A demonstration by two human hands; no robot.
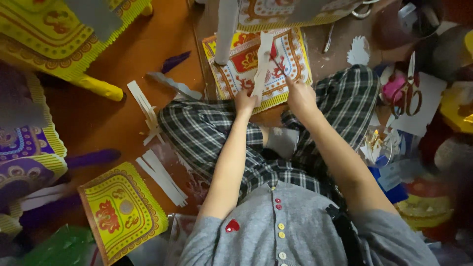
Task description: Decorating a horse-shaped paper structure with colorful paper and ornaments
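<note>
At the far left, purple and yellow patterned paper pieces [24, 152] lie at the edge of the wooden floor [118, 108], and above them sits a large yellow patterned paper form [54, 34] with a rolled yellow tube [98, 87] jutting from its lower side. Nearer the bottom, a yellow square sheet with red ornament [120, 209] rests flat, with loose white paper strips [162, 178] just beside its right edge. More white strips [147, 111] and a grey wavy-cut offcut [175, 86] lie further up, near a small purple scrap [173, 61].

In the middle, the person sits cross-legged in checked trousers [207, 133] and a grey buttoned top [295, 226]. The left hand [245, 102] is closed around the lower end of a long white cut paper strip [261, 61], holding it upright over a red, yellow and white patterned paper sheet [258, 64] that lies on the floor in front of the knees. The right hand [299, 96] presses down on that sheet just right of the strip, fingers bunched narrow; whether it pinches anything I cannot tell.

To the right, a white scalloped cut-out [358, 50] lies on the floor, then red-handled scissors [408, 91] rest on a white card [423, 106], amid a blurred heap of coloured scraps [423, 197].
</note>
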